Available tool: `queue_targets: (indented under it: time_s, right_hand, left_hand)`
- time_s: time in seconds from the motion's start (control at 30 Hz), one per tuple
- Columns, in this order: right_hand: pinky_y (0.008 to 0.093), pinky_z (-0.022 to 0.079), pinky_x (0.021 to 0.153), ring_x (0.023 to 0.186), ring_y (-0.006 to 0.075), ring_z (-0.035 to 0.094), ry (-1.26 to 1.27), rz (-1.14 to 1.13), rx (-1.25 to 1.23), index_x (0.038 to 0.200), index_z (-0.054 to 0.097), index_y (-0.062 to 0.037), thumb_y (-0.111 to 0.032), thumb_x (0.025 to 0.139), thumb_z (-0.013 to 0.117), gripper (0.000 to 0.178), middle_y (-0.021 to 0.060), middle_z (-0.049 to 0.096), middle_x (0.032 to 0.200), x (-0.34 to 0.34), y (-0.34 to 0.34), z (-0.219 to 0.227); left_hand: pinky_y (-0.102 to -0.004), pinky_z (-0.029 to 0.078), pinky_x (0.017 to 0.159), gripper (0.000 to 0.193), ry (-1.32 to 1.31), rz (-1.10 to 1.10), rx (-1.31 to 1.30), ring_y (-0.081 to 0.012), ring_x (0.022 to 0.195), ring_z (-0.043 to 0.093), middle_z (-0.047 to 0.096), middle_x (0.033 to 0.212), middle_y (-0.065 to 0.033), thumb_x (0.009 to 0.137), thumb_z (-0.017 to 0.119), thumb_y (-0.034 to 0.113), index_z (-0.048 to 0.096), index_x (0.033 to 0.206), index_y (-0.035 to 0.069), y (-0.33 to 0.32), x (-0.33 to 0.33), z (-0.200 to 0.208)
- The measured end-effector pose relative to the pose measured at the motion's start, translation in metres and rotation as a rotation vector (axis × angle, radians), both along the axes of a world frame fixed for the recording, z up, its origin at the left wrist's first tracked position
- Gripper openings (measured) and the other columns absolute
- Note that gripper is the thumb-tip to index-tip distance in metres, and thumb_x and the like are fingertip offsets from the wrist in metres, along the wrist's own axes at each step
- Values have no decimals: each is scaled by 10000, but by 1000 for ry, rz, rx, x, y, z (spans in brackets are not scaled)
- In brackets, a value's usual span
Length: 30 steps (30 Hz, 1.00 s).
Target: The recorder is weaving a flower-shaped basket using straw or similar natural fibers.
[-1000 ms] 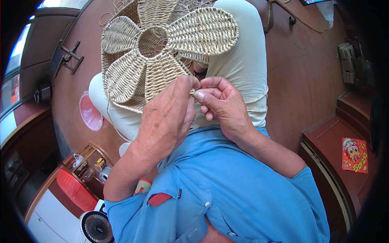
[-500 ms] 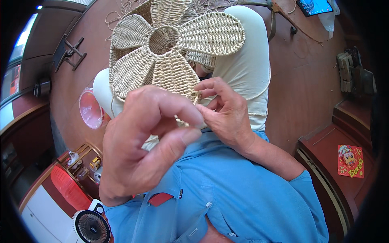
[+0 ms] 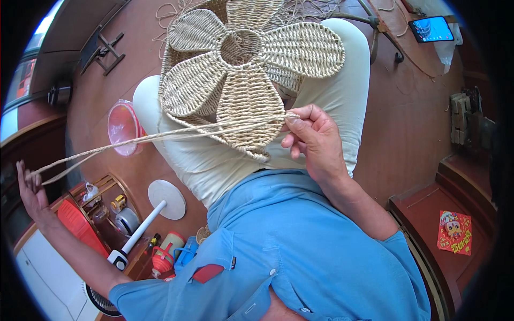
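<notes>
A woven straw basket with a flower-shaped front (image 3: 250, 101) rests on my lap, its petals set around a round hole. A twisted straw cord (image 3: 134, 140) runs taut in several strands from the lower petal's right edge to the far left. There my left hand (image 3: 33, 187) grips the cord at arm's length, its fingers a little blurred. At the lower petal's right edge, my right hand (image 3: 316, 136) pinches the strands between thumb and forefinger, the other fingers curled. The petal's lower tip lies near my belly.
Loose cords (image 3: 305, 8) lie beyond the basket. A red bucket (image 3: 122, 128) stands left of my knee. A white round-based stand (image 3: 167, 199), bottles (image 3: 163, 259) and a wooden rack (image 3: 115, 192) are at lower left. A phone (image 3: 431, 29) is at upper right.
My left hand has swung from beside the lower petal out to the far left, drawing the cord taut. My right hand has shifted slightly right, and the basket appears lower and further right in view.
</notes>
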State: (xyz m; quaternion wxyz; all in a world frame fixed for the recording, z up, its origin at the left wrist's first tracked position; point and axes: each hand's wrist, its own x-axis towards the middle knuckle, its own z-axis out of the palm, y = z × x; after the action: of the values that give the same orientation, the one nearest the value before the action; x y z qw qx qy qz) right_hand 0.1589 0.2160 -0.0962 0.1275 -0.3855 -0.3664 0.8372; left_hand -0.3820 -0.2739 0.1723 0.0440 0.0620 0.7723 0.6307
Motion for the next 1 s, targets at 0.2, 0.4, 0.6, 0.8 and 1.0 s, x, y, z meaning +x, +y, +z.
queue_targets:
  time_s: [0.2, 0.4, 0.6, 0.8, 1.0]
  right_hand:
    - [203, 520, 519, 734, 73, 708, 31, -28, -215, 1215, 661, -29, -100, 1122, 691, 120, 67, 758, 993, 5, 2, -10]
    - [179, 472, 520, 714, 34, 626, 40, -42, -420, 1200, 684, -45, -98, 1131, 675, 87, 41, 745, 995, 6, 5, -19]
    - [155, 456, 520, 723, 11, 607, 83, -30, -471, 1205, 695, -58, -129, 1132, 700, 102, 18, 732, 993, 8, 6, -19]
    - [158, 459, 525, 723, 6, 586, 64, -22, -463, 1212, 700, -63, -134, 1136, 699, 104, -20, 711, 996, 8, 7, -19]
    - [156, 458, 534, 729, 7, 587, 53, -23, -517, 1259, 689, -69, -124, 1129, 711, 143, -22, 696, 1010, 6, 6, -20]
  left_hand:
    - [-308, 517, 754, 616, 186, 914, -289, -144, 875, 658, 745, 1449, -144, 996, 812, 526, 768, 1435, 98, -232, -86, 98]
    - [-452, 529, 1145, 763, 383, 805, -1645, -341, 1365, 702, 783, 1423, -126, 997, 666, 717, 768, 1449, 111, -158, -39, 101]
    - [-377, 525, 1146, 308, 300, -638, -784, -215, 1250, 703, 750, 1299, -103, 1145, 578, 187, 736, 1335, 3, 151, 205, -145]
    - [-296, 545, 880, 231, -495, -893, -484, -101, 969, 668, 741, 1063, -27, 1100, 692, 218, 740, 1217, 24, 275, 368, -195]
    - [-255, 483, 732, 161, -740, -782, -440, -59, 814, 578, 670, 911, 46, 1099, 700, 188, 736, 1076, 33, 268, 346, -177]
